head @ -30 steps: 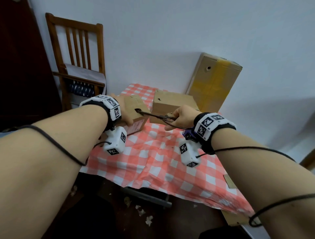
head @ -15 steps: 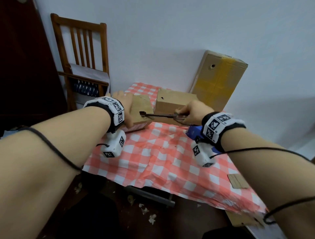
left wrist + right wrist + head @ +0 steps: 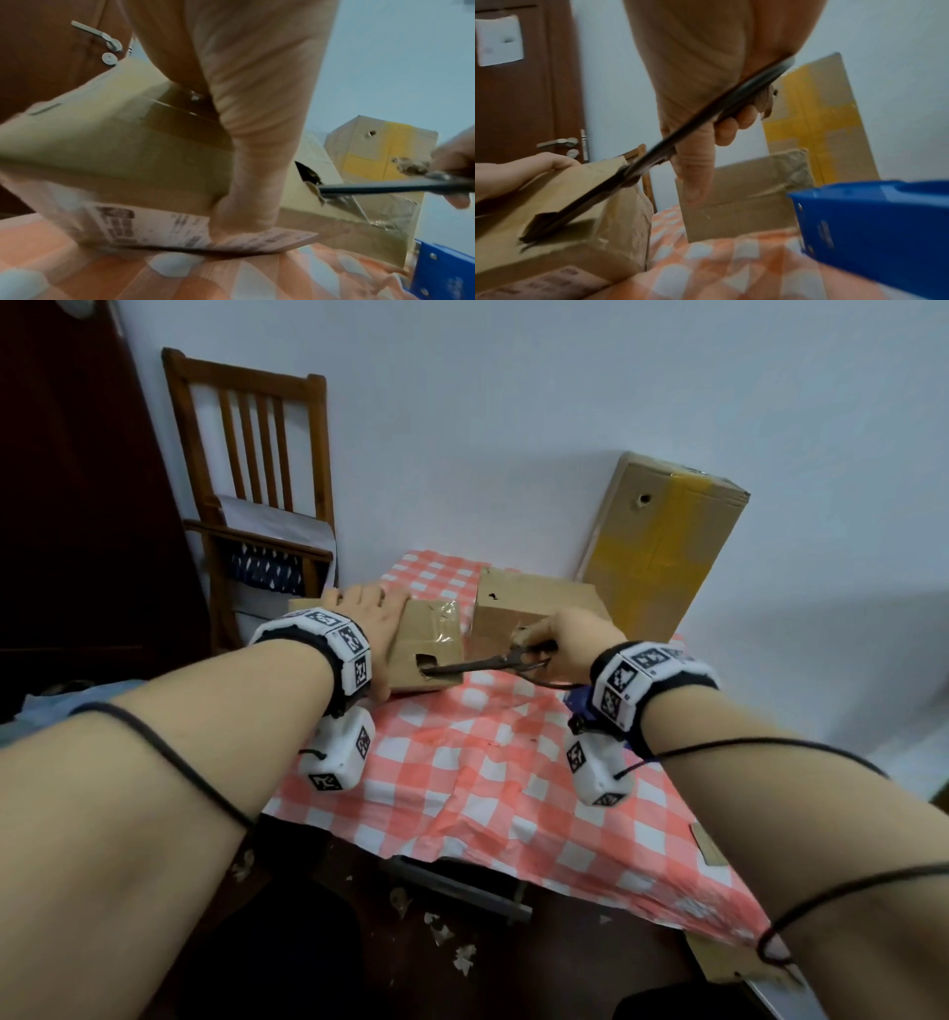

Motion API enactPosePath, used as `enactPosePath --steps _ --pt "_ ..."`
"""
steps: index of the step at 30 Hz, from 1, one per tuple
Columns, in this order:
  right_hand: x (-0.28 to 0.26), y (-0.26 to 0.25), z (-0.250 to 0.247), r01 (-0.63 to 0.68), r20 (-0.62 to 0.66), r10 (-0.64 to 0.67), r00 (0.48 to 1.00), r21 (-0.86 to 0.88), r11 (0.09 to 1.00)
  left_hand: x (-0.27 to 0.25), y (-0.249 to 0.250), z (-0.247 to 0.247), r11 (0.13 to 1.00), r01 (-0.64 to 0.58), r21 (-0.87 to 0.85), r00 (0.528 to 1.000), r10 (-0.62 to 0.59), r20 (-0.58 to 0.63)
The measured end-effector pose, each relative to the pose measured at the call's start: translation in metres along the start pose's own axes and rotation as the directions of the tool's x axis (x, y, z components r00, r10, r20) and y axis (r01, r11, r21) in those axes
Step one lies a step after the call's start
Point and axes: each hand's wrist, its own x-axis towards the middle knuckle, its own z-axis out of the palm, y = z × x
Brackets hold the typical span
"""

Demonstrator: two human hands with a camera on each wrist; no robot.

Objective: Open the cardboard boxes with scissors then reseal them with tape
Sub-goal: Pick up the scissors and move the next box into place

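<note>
On checked tablecloth (image 3: 488, 778), left hand (image 3: 371, 621) flat on box (image 3: 429, 642), right hand (image 3: 575, 639) gripping scissors (image 3: 482, 664).

Bench (image 3: 462, 778) against the wall: near-left box (image 3: 426, 644) at its far left, second box (image 3: 534, 608) just right of and behind it, tall box (image 3: 662, 546) upright at the far right, leaning on the wall. Left hand (image 3: 369, 618) on top of the near-left box; scissors (image 3: 477, 665), in the right hand (image 3: 575, 639), tip in that box's right face. Dispenser (image 3: 875, 227) on bench, near right; chair (image 3: 257, 505) behind-left of bench.
</note>
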Motion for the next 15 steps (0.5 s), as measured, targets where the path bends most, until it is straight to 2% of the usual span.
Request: enactPosePath --steps 4,8,15 --pt "-0.003 0.010 0.027 -0.070 0.016 0.068 0.998 0.195 0.978 0.006 -0.001 0.000 0.999 0.004 -0.044 1.000 -0.004 0.007" --pt "-0.006 0.011 0.038 -0.099 0.030 0.095 0.995 0.268 0.958 0.013 -0.006 0.002 0.998 0.009 -0.058 1.000 -0.008 0.010" --pt "-0.018 0.007 0.053 -0.127 0.101 0.091 0.991 0.447 0.885 0.020 -0.006 -0.008 0.994 0.033 -0.108 0.995 -0.023 0.095"
